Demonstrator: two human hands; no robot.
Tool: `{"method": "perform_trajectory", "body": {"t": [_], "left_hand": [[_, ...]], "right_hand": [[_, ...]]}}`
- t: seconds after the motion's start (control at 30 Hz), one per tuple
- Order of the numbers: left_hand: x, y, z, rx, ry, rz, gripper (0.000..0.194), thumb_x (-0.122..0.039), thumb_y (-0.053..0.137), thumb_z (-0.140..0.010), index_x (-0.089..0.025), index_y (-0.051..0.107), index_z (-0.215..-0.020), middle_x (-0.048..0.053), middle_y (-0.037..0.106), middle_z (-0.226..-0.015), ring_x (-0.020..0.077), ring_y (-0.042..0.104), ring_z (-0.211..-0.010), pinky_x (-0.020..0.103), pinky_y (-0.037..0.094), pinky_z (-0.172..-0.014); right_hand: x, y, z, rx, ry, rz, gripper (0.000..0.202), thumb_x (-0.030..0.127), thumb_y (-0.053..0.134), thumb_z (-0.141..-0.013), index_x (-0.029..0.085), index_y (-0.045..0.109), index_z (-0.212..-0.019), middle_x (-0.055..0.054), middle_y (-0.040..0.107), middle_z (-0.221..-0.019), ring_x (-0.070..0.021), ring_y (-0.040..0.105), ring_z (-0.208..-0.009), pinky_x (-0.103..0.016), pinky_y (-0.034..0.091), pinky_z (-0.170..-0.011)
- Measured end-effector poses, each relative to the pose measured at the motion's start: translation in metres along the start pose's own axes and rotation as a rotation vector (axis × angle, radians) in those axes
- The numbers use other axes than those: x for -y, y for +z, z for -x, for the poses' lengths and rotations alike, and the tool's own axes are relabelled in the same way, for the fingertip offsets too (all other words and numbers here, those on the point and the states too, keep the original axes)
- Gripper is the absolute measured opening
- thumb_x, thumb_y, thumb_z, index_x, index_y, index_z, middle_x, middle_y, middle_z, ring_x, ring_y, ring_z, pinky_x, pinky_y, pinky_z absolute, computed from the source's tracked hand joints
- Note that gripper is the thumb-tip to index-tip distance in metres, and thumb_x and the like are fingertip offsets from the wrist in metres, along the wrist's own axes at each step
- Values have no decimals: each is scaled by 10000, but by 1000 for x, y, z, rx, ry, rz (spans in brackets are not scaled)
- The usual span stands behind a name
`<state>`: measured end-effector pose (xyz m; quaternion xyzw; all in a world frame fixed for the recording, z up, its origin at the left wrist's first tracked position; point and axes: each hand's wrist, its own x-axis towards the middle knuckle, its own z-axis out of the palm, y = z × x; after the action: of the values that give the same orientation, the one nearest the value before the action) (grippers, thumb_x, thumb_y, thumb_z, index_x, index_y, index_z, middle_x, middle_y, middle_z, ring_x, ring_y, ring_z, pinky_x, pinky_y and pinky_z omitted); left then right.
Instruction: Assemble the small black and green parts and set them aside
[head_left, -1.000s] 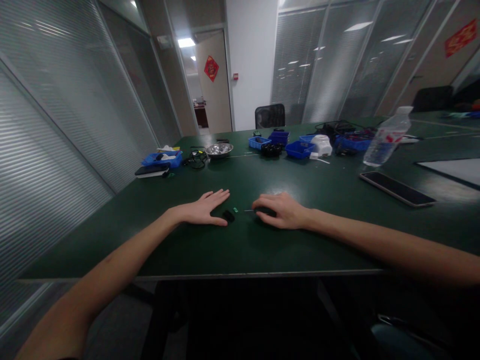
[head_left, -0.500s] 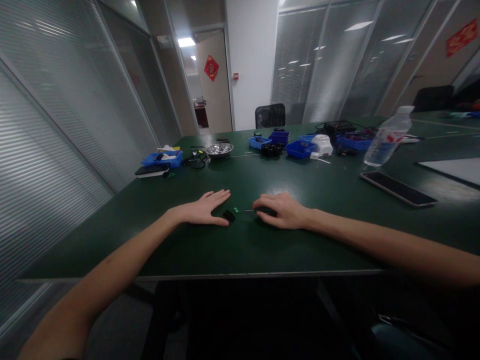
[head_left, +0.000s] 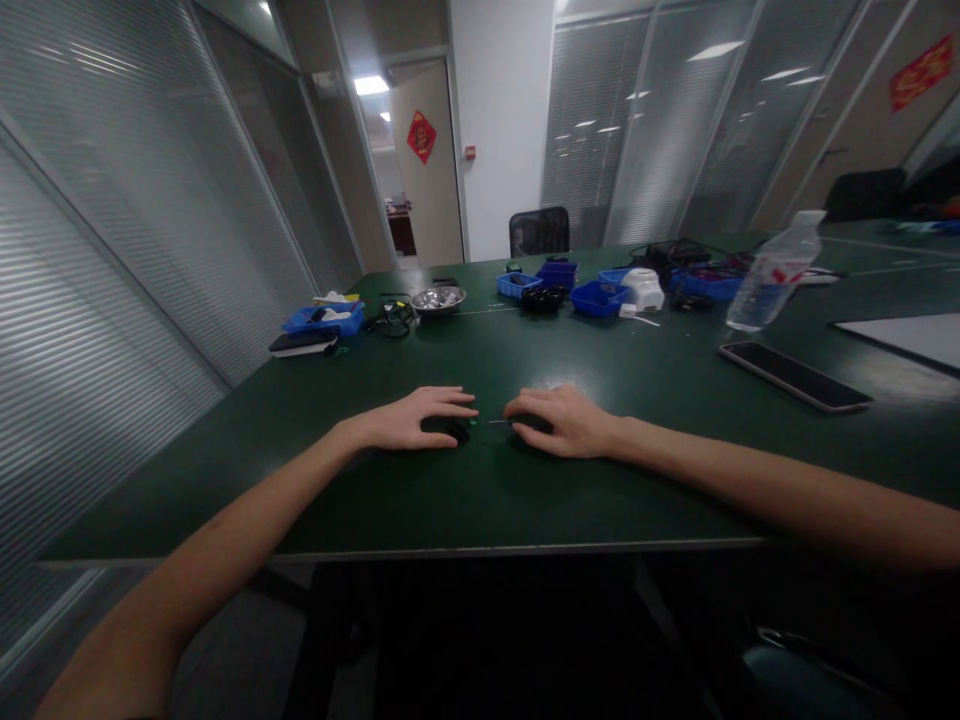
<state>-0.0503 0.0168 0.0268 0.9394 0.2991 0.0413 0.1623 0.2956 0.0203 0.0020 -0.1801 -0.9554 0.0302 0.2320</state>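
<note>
My left hand (head_left: 420,418) is over the green table (head_left: 420,510) with its fingers apart, thumb near a small black object (head_left: 459,432). A tiny green piece (head_left: 473,421) shows at its fingertips, partly covered. Nothing is visibly gripped by this hand. To the right, my right hand (head_left: 559,420) is curled around a dark handle (head_left: 531,423), resting low at the table. From that handle a thin metal shaft (head_left: 496,421) points left toward the green piece.
Farther back stand a blue tray (head_left: 322,318), a metal bowl (head_left: 438,300), blue bins (head_left: 598,298) and a white device (head_left: 643,290). At the right are a plastic bottle (head_left: 776,275), a phone (head_left: 793,376) and a white sheet (head_left: 911,338).
My left hand's fingers have shifted right and bent, now reaching over the tiny green piece and nearer the black object. My right hand looks unmoved.
</note>
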Motion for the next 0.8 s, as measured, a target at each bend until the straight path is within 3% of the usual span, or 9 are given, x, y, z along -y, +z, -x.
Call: {"method": "perform_trajectory", "body": {"t": [0.2,0.3,0.37,0.47,0.6,0.8], "left_hand": [[2,0,0,-60,46,-103,485,-477,553,-1111,-350,628,-1573,28,452,-1724,288,348,-1628,524,306,-1326],[21,-4,6,-101,19,-180,442,-460,512,-1127,-327,685,-1512,33,507,-1686,276,392,-1603,515,318,-1322],[44,-8,17,-130,-33,-215,441,-481,503,-1124,-315,718,-1472,45,537,-1662,283,431,-1577,517,332,-1314],[91,-14,47,-196,-148,-219,493,-560,495,-1104,-282,754,-1419,71,582,-1617,295,488,-1530,500,369,-1295],[152,-21,106,-283,-351,-168,660,-707,458,-1055,-237,751,-1415,102,652,-1531,300,587,-1424,458,417,-1259],[208,-34,196,-373,-698,-154,958,-937,455,-868,-175,769,-1356,148,690,-1477,359,603,-1392,456,408,-1250]], "right_hand": [[1,-1,0,13,12,-24,284,364,533,-1098,169,661,-1260,-77,741,-1069,-146,634,-735,-278,414,-642],[2,-2,1,11,15,-18,289,374,534,-1098,169,662,-1256,-76,739,-1072,-149,635,-745,-279,417,-650],[2,-3,1,10,13,-23,292,376,536,-1097,168,661,-1259,-74,738,-1080,-144,630,-740,-277,419,-653],[1,-3,2,12,15,-37,298,376,532,-1097,162,661,-1259,-73,737,-1083,-135,618,-724,-275,417,-651],[1,-3,1,14,22,-20,300,382,538,-1088,164,669,-1248,-74,738,-1070,-145,620,-730,-289,410,-666],[1,-2,1,6,23,-4,286,380,543,-1088,171,664,-1241,-70,743,-1072,-148,624,-728,-294,400,-665]]}}
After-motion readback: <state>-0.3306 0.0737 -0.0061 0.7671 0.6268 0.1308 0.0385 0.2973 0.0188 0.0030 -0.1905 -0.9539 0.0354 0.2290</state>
